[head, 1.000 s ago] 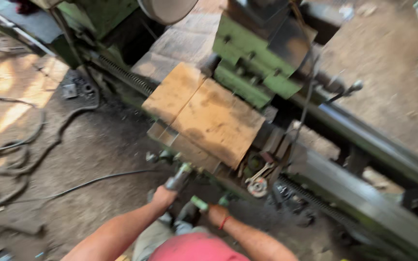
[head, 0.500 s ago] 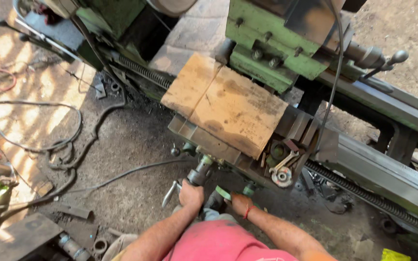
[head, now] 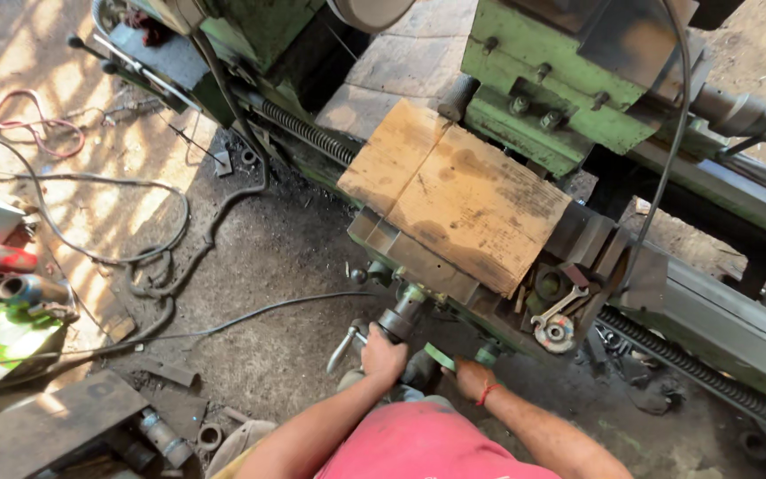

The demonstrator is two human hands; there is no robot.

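the left hand [head: 381,357] has its fingers closed around the carriage handwheel [head: 398,321] low on the green lathe [head: 543,115], a heavy, stiff, probably oily metal part best held at its rim, while the right hand [head: 470,377] grips a green-capped lever [head: 441,357] just beside.

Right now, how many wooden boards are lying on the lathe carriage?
2. A narrow wooden board lies on the left, a wider wooden board beside it on the right, their edges touching, above the left hand and right hand. Others may be hidden.
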